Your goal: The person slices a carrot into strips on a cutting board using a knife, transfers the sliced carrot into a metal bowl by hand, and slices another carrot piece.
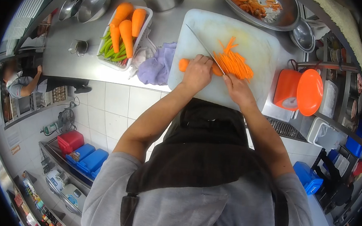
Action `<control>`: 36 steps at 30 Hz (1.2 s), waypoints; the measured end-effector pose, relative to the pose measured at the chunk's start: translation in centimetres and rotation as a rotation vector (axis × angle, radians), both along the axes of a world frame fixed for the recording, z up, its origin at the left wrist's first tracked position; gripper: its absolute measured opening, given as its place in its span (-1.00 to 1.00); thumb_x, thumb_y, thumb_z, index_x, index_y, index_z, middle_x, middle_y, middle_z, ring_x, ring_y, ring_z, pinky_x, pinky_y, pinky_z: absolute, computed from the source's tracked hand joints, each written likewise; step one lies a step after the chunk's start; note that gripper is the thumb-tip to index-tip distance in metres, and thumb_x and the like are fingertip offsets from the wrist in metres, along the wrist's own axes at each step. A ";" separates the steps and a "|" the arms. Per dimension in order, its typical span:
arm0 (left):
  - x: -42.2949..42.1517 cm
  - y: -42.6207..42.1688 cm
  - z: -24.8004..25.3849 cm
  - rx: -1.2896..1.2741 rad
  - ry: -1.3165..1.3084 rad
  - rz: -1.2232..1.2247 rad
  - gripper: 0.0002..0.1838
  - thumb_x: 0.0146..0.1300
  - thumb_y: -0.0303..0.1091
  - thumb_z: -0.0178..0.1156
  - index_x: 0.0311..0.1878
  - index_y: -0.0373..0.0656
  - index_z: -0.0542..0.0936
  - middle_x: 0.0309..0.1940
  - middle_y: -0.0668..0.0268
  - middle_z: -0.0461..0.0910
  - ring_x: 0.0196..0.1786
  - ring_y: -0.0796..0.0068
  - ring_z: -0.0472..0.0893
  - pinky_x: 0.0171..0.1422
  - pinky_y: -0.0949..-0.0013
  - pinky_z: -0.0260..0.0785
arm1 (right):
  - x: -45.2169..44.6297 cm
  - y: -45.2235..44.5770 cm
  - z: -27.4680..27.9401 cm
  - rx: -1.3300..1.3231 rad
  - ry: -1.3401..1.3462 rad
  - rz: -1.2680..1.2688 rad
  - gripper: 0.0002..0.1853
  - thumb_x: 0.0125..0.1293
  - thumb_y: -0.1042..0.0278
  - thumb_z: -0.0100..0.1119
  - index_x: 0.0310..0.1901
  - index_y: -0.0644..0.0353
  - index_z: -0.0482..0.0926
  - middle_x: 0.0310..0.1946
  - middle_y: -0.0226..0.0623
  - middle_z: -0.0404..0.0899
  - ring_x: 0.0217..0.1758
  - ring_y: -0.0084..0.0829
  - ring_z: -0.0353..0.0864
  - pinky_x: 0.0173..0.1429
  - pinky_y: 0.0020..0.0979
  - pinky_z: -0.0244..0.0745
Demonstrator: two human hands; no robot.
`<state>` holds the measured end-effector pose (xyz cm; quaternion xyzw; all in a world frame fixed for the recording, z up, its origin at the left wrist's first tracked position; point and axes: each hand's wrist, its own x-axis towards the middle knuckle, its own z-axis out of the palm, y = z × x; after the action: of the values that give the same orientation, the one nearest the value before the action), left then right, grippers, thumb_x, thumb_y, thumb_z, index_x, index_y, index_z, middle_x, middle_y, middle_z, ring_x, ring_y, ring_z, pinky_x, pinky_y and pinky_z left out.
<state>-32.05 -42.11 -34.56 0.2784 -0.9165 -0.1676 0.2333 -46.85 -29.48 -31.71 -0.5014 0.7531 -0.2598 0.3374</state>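
A carrot (183,64) lies crosswise on the white cutting board (253,38). My left hand (198,74) holds it down with curled fingers, and the carrot's rounded end sticks out to the left. In my right hand (238,90) is a kitchen knife (205,46), its handle mostly hidden by the fingers. The blade points up and to the left, just right of my left hand, against the carrot. Thin carrot strips (234,67) are heaped on the board to the right of the blade.
Left of the board are a purple cloth (158,65) and a white basket (141,39) of whole carrots and green chillies. A metal bowl (290,20) with carrot shreds stands behind. An orange kitchen scale (285,87) is at right. Another person (23,83) stands far left.
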 end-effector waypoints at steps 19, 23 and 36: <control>0.2 -0.4 0.6 0.063 0.021 -0.028 -0.86 0.02 -0.55 0.26 -0.29 -0.27 0.64 -0.32 0.16 0.64 -0.16 0.13 0.58 -0.01 0.17 0.48 | 0.5 0.7 -0.7 -0.071 0.030 -0.024 -0.64 0.54 0.11 -0.02 -0.05 0.28 0.58 -0.20 0.16 0.63 -0.11 0.20 0.58 -0.01 0.00 0.46; 0.2 -0.5 0.2 0.001 -0.001 -0.030 -0.91 0.05 -0.54 0.25 -0.33 -0.24 0.64 -0.36 0.19 0.63 -0.18 0.17 0.58 -0.06 0.18 0.47 | 0.4 0.9 -1.1 -0.105 0.019 -0.017 -0.62 0.54 0.08 -0.02 -0.08 0.28 0.59 -0.22 0.15 0.63 -0.11 0.18 0.59 -0.01 -0.01 0.46; 0.2 -0.6 -0.2 -0.017 -0.036 -0.022 -0.93 0.06 -0.52 0.27 -0.35 -0.22 0.65 -0.37 0.22 0.64 -0.19 0.19 0.58 -0.04 0.20 0.48 | 0.8 2.6 0.7 0.004 -0.008 -0.013 -0.60 0.55 0.06 -0.08 -0.05 0.26 0.59 -0.17 0.15 0.61 -0.06 0.19 0.57 0.02 0.03 0.44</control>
<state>-31.84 -42.74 -34.72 0.2692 -0.9249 -0.1573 0.2175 -46.09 -26.84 -30.98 -0.4949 0.7554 -0.2624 0.3400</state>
